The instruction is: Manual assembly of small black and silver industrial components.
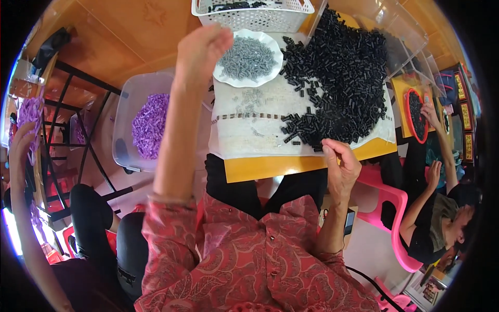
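Observation:
My left hand (204,49) is raised over the left rim of a white scalloped plate (277,66), just short of a white basket. Its fingers are bent together, slightly blurred, and whatever they hold is hidden. Small clear plastic pieces (247,56) fill the plate. At the front edge of the table my right hand (343,169) pinches thumb and forefinger together at a small black tube (318,148). Beyond those fingertips spreads a large heap of short black tubes (345,78). Several loose clear pieces (250,101) lie on the white cloth (236,138) between plate and heap.
The perforated white basket (254,20) at the back contains black pieces. A clear bin (136,86) with purple pieces stands to the left. Transparent box walls (410,31) rise behind the heap. Co-workers sit on both sides; a pink chair (400,223) is at right.

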`<control>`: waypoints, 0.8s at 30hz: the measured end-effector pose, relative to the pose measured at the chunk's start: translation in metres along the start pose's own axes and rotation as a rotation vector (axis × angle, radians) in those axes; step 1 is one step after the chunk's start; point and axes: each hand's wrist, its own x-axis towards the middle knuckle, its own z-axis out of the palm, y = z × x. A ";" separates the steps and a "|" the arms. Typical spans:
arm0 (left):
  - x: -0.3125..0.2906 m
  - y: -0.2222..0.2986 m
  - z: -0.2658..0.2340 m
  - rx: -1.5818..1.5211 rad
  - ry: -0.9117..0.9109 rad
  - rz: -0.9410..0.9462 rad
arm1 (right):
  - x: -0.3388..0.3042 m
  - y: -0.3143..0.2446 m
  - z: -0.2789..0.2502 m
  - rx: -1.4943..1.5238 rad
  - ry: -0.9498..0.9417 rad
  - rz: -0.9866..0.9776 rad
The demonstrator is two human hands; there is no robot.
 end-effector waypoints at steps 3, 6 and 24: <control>-0.067 -0.002 -0.004 0.004 0.111 -0.029 | -0.007 0.004 0.010 0.049 -0.047 0.012; -0.124 -0.001 -0.015 0.037 0.182 -0.006 | -0.010 -0.003 0.017 0.045 -0.092 -0.044; -0.227 -0.015 -0.079 0.211 0.532 0.061 | -0.019 0.003 0.037 -0.144 -0.108 -0.111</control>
